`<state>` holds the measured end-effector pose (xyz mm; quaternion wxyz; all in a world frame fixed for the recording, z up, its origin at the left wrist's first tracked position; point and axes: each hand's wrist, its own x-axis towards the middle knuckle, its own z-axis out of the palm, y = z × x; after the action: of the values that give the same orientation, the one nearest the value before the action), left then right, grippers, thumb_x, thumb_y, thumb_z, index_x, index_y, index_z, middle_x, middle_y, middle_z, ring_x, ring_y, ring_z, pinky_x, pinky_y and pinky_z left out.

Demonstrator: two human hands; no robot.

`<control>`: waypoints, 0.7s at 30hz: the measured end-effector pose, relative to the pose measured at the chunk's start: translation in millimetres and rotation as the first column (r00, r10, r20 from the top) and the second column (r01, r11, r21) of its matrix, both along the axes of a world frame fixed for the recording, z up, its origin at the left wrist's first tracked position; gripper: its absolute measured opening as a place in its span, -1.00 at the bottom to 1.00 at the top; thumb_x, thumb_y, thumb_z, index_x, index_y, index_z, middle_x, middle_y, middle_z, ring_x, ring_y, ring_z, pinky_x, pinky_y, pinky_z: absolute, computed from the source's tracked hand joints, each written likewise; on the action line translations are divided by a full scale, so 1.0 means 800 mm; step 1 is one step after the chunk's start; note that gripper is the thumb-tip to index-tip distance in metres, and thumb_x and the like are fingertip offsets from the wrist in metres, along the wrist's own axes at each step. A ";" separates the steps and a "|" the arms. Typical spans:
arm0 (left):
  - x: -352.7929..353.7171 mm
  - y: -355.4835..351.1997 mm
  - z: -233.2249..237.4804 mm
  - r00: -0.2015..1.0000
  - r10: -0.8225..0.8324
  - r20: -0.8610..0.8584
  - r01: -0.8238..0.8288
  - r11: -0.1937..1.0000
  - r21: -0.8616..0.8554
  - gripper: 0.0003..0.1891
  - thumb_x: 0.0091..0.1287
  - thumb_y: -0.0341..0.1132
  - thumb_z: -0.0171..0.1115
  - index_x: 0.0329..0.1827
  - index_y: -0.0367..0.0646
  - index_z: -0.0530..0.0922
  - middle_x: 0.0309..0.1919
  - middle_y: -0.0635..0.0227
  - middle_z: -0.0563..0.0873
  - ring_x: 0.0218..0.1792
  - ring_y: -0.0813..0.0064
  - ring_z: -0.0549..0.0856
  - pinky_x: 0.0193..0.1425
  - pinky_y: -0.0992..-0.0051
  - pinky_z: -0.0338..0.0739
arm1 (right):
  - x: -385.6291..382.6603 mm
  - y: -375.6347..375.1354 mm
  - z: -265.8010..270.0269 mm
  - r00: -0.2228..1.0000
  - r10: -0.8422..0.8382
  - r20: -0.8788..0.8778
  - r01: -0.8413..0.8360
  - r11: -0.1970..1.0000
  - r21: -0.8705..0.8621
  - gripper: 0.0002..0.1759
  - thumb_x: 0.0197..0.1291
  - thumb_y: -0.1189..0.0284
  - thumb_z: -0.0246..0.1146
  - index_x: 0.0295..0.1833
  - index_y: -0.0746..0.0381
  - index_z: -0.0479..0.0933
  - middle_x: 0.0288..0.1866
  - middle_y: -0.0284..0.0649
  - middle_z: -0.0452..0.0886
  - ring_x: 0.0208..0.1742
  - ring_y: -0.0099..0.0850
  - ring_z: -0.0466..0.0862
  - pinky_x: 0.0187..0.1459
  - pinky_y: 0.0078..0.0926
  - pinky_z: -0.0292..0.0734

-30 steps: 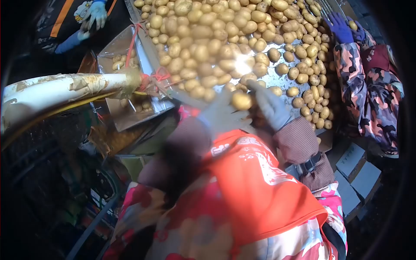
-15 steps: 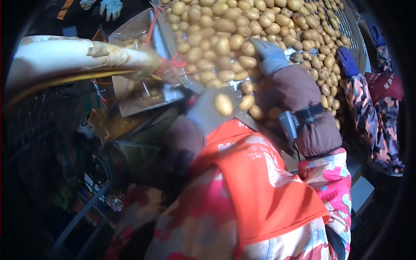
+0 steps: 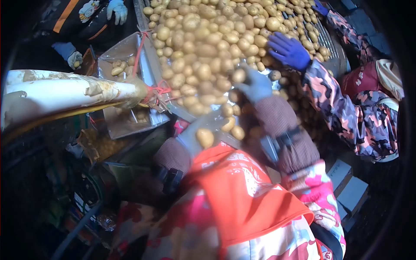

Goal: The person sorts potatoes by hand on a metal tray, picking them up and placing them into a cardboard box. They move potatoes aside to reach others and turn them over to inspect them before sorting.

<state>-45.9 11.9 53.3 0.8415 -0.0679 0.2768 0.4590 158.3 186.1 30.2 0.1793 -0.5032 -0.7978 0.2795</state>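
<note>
My left hand (image 3: 190, 136), in a grey glove, is low at the near edge of the potato heap, its fingers curled around a potato (image 3: 205, 138). Farther forward, my right hand (image 3: 257, 86), also gloved in grey, reaches into the heap (image 3: 225, 39) with its fingertips closed on another potato (image 3: 238, 76). Several loose potatoes (image 3: 237, 132) lie between my hands near the edge. Motion blurs the fingers of both hands somewhat.
A co-worker's purple-gloved hand (image 3: 289, 51) rests on the heap at right. Another person's gloved hands (image 3: 117, 11) are at upper left. A white pipe (image 3: 73, 89) crosses from the left, above a cardboard box (image 3: 113, 55) holding potatoes. Grey boxes (image 3: 352, 195) stand at lower right.
The view has shifted, so the scene sits lower and farther left. My right hand has closed on a potato; my left keeps its potato. The co-worker's purple glove has moved left onto the heap.
</note>
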 end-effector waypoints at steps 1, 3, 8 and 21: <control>0.002 0.006 0.009 1.000 0.000 -0.013 0.000 1.000 0.026 -0.63 0.62 -0.25 0.05 0.39 -0.19 0.46 0.25 0.21 0.62 0.29 0.29 0.62 0.29 0.36 0.62 | 0.004 -0.020 0.027 0.994 0.087 -0.066 -0.093 0.992 -0.089 -0.39 0.25 0.25 0.43 0.38 0.17 0.48 -0.01 -0.09 0.73 0.07 -0.07 0.72 0.16 -0.16 0.58; 0.005 0.001 0.012 0.998 0.020 -0.062 -0.014 0.994 0.109 -0.63 0.60 -0.24 0.07 0.37 -0.17 0.48 0.16 0.22 0.66 0.20 0.34 0.66 0.15 0.41 0.66 | 0.007 -0.050 0.085 0.919 0.365 -0.152 -0.392 0.892 -0.227 -0.29 0.31 0.15 0.42 0.47 0.24 0.42 0.10 -0.08 0.70 0.16 -0.10 0.68 0.25 -0.20 0.54; -0.033 -0.044 0.004 0.978 -0.006 -0.209 0.023 0.997 0.078 -0.56 0.50 -0.12 0.23 0.33 -0.13 0.51 -0.06 0.24 0.71 -0.14 0.45 0.69 -0.14 0.49 0.64 | -0.057 -0.029 0.090 0.761 0.623 -0.180 -0.555 0.769 0.318 -0.44 0.43 0.17 0.24 0.40 0.25 0.46 0.33 0.06 0.54 0.38 0.04 0.51 0.41 -0.05 0.35; -0.158 -0.101 -0.058 0.279 0.240 -0.930 0.177 0.939 0.296 -0.76 0.46 -0.31 0.13 0.08 -0.19 0.63 -0.18 0.32 0.68 -0.27 0.49 0.65 -0.27 0.50 0.57 | -0.002 -0.057 0.035 0.905 0.365 0.218 -0.421 0.843 0.336 -0.29 0.06 0.31 0.38 0.42 -0.05 0.50 0.36 -0.09 0.48 0.43 0.02 0.41 0.41 0.17 0.28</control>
<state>-172.6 -69.1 7.1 0.4935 0.3631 0.6397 0.4642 156.5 140.5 58.2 0.1525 -0.3039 -0.9334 0.1151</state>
